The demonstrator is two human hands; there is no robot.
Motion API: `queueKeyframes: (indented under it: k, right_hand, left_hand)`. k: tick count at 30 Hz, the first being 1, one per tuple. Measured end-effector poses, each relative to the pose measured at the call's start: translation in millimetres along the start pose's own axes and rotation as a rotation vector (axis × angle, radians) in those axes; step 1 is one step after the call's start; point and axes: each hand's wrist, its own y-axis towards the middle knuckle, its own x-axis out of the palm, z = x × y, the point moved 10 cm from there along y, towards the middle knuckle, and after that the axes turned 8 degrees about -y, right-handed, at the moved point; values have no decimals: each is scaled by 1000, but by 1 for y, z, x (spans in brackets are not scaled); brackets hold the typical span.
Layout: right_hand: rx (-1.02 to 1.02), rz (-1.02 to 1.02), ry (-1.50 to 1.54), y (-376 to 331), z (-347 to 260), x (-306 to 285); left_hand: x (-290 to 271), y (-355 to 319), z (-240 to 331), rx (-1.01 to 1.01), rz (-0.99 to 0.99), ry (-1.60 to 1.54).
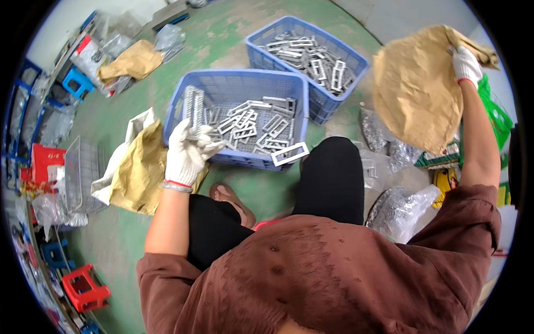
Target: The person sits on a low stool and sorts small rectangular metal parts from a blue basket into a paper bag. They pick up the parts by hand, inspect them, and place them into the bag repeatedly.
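My right hand (466,65), in a white knitted glove, grips the gathered top of a large brown paper sack (417,92), held up at the right. My left hand (188,149), gloved the same way, is over the front left corner of the near blue plastic crate (236,79). Its fingers are loosely bent and apart, with nothing visible in them. Grey metal rectangular frames (245,125) lie jumbled in that crate, with a stack (193,106) along its left side. One frame (290,154) rests on the front rim beside my knee.
A second blue crate (267,34) full of similar frames stands behind. A yellow-brown sack (139,172) lies left of the near crate. Plastic bags of parts (397,209) sit at my right. A wire basket (83,175) and red stool (86,288) stand left.
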Motion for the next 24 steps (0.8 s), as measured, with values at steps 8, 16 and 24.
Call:
queueKeyframes:
  k: [8,16,24]
  right_hand:
    - [-274,-556,40,-88,-178,96]
    - [-386,-900,123,-125,-316,94]
    - [-526,-448,554,-112,-376,-66]
  left_hand:
    - [18,-15,-8,-75,6,-27]
    - [30,-41,21,123,-81,230]
    - [24,-40,22,124,-112,503]
